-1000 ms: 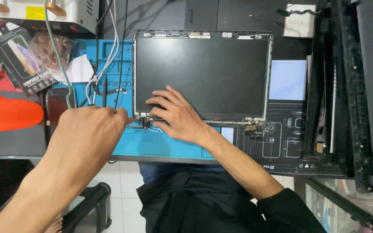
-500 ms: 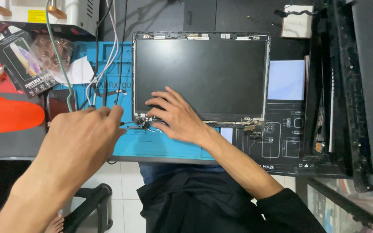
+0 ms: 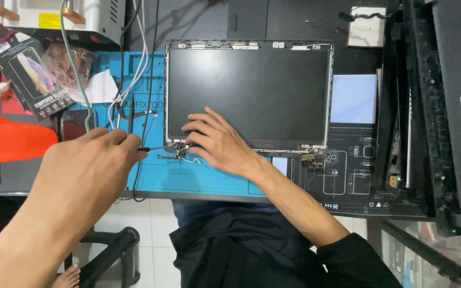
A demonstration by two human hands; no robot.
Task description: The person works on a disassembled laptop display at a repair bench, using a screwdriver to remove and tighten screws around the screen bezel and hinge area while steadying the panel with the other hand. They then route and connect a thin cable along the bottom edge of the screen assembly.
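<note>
Dark laptop screen panel flat on the blue mat, thin screwdriver at its lower-left hinge

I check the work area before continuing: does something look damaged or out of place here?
The laptop screen panel lies detached on the blue mat, its hinges bare. The left hand holds a thin tool at the lower-left hinge; the right hand presses on the panel.

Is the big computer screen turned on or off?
Off. The laptop screen is plain black with no picture, lying flat on the blue mat.
</note>
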